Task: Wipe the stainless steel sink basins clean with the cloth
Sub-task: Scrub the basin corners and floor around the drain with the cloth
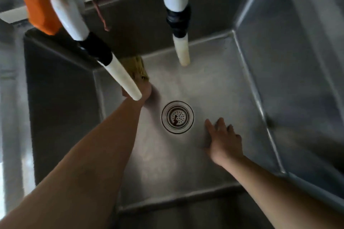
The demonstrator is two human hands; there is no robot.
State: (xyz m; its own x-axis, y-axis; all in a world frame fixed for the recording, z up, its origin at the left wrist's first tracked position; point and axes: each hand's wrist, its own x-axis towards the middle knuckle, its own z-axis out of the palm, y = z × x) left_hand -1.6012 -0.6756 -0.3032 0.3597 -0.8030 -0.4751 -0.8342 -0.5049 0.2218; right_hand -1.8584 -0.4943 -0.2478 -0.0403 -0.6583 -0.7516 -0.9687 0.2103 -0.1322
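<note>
Stainless steel sink basin viewed from above, left hand on olive cloth at far-left corner, grip hidden by spout, right hand flat, fingers spread, beside drain.

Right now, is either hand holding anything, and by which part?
The left hand is on the olive cloth at its near end; a faucet spout hides the fingers. The right hand holds nothing, lying flat on the sink basin floor.
</note>
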